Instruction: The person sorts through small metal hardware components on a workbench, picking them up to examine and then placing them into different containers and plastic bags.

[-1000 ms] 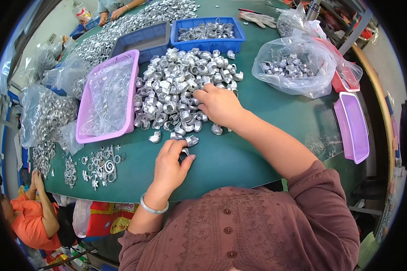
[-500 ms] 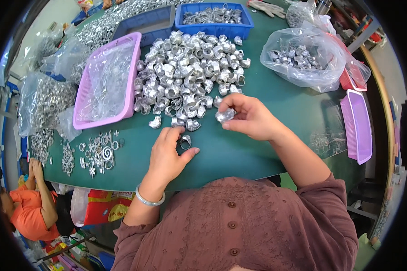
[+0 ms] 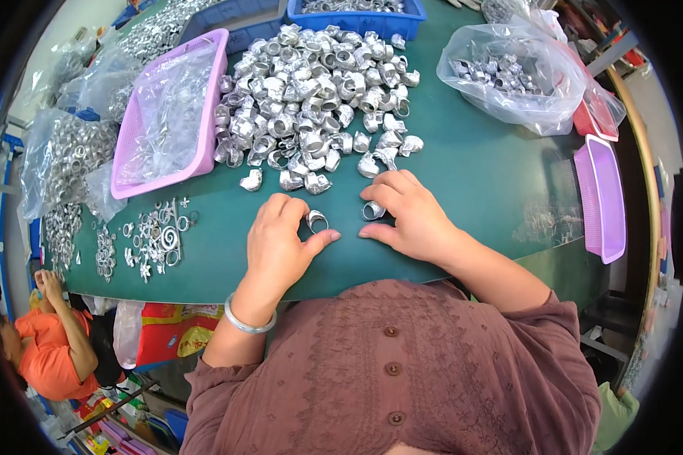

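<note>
A large heap of chunky silver-coloured rings [image 3: 311,98] covers the middle of the green table. Below its near edge, my left hand [image 3: 273,239] curls its fingers and thumb around one ring [image 3: 317,221], whose round opening shows. A bangle circles that wrist. Just to the right, my right hand [image 3: 413,220] has another ring [image 3: 372,211] between its thumb and fingers, low over the tabletop. A gap separates the two hands. Several loose rings [image 3: 387,155] lie beyond my right fingertips, at the heap's edge.
A pink basket [image 3: 212,114] with clear plastic bags stands left of the heap. Flat silver ornaments [image 3: 159,239] lie near the left front. Blue trays [image 3: 357,23] stand behind. At right are an open plastic bag [image 3: 463,98] and a purple basket [image 3: 605,205]. A person in orange [image 3: 53,353] sits at left.
My right hand has come down from the heap's edge with a ring, closer to the table's front. My left thumb and fingers stay around their ring, which has shifted slightly. The view has moved.
</note>
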Demonstrator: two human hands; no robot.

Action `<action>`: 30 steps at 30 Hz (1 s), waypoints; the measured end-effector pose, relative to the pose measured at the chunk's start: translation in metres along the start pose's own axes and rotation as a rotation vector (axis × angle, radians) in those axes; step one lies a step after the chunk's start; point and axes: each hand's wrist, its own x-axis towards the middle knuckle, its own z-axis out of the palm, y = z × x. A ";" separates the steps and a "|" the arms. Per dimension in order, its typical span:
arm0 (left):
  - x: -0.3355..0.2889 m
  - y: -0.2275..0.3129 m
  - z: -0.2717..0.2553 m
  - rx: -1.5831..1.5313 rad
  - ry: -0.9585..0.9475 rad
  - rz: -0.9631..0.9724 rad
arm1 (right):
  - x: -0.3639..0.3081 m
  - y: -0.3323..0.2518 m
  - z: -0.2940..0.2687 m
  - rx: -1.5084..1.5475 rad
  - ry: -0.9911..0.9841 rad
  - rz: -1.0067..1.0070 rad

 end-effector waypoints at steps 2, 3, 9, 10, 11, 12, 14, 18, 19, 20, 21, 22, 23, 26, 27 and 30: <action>0.001 0.002 0.000 -0.007 0.003 0.009 | -0.002 0.001 0.004 -0.037 0.009 0.017; 0.002 0.001 0.000 -0.050 0.011 0.009 | -0.002 0.002 0.004 -0.007 0.017 0.024; -0.001 -0.005 -0.002 -0.203 -0.052 0.071 | -0.002 -0.002 0.000 0.236 0.050 0.028; -0.002 -0.003 -0.001 -0.313 -0.074 0.033 | -0.002 -0.003 0.000 0.301 0.040 0.029; -0.003 -0.001 -0.001 -0.418 -0.094 -0.005 | -0.003 -0.004 -0.001 0.368 0.031 0.027; -0.004 0.003 0.002 -0.655 -0.137 -0.088 | -0.003 -0.006 -0.001 0.358 0.015 -0.008; -0.005 0.012 0.010 -1.127 -0.223 -0.261 | -0.002 -0.008 -0.001 0.340 -0.017 -0.079; -0.002 0.028 0.013 -1.112 -0.309 -0.255 | -0.006 -0.010 -0.003 0.266 0.024 -0.143; -0.002 0.030 0.013 -1.119 -0.308 -0.255 | -0.008 -0.008 -0.004 0.283 0.029 -0.145; -0.003 0.032 0.014 -1.127 -0.309 -0.254 | -0.009 -0.005 -0.005 0.299 0.034 -0.146; -0.002 0.034 0.014 -1.139 -0.310 -0.240 | -0.011 -0.003 -0.006 0.314 0.039 -0.148; -0.002 0.036 0.014 -1.150 -0.310 -0.225 | -0.012 -0.002 -0.007 0.309 0.037 -0.154; -0.002 0.037 0.014 -1.160 -0.309 -0.214 | -0.013 -0.001 -0.009 0.307 0.035 -0.161; -0.003 0.038 0.018 -1.112 -0.315 -0.210 | -0.017 -0.001 -0.012 0.297 0.030 -0.175; -0.003 0.038 0.018 -1.103 -0.323 -0.214 | -0.018 -0.001 -0.014 0.292 0.029 -0.179; -0.004 0.036 0.020 -1.081 -0.338 -0.220 | -0.021 -0.001 -0.014 0.286 0.021 -0.208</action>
